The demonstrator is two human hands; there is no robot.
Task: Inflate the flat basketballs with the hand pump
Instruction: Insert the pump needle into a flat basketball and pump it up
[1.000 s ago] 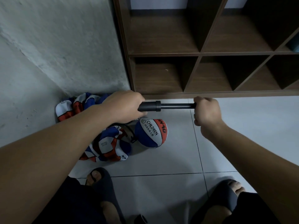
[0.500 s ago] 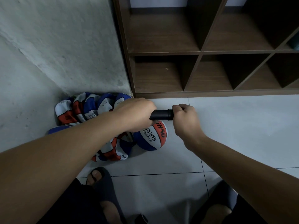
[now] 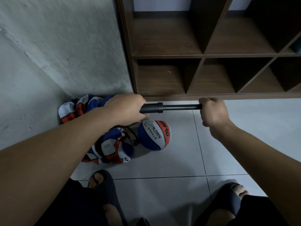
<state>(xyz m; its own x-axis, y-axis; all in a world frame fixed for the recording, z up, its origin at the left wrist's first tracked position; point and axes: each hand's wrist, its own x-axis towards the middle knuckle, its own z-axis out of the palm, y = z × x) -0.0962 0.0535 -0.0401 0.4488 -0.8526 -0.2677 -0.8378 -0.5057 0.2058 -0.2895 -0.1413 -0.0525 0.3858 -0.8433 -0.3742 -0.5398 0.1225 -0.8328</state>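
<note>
A black hand pump (image 3: 169, 107) lies level above the floor with its rod drawn out. My left hand (image 3: 125, 108) grips the barrel at the left end. My right hand (image 3: 211, 111) grips the handle at the right end. Below the pump a round red, white and blue basketball (image 3: 154, 135) marked CHILDREN rests on the tiles, with a thin black hose (image 3: 135, 137) running to its left side. Several flat basketballs in the same colours lie crumpled in a pile (image 3: 109, 147) left of it, partly hidden by my left arm.
A dark wooden cubby shelf (image 3: 203, 54) stands on the floor just behind the pump. A rough grey wall (image 3: 57, 54) closes the left side. My feet in dark slippers, one left (image 3: 102, 181) and one right (image 3: 234, 193), stand on the pale tiles below.
My right hand has pulled the handle out to the right, so the rod is drawn out again after being pushed fully in half a second ago. My left hand stays on the barrel.
</note>
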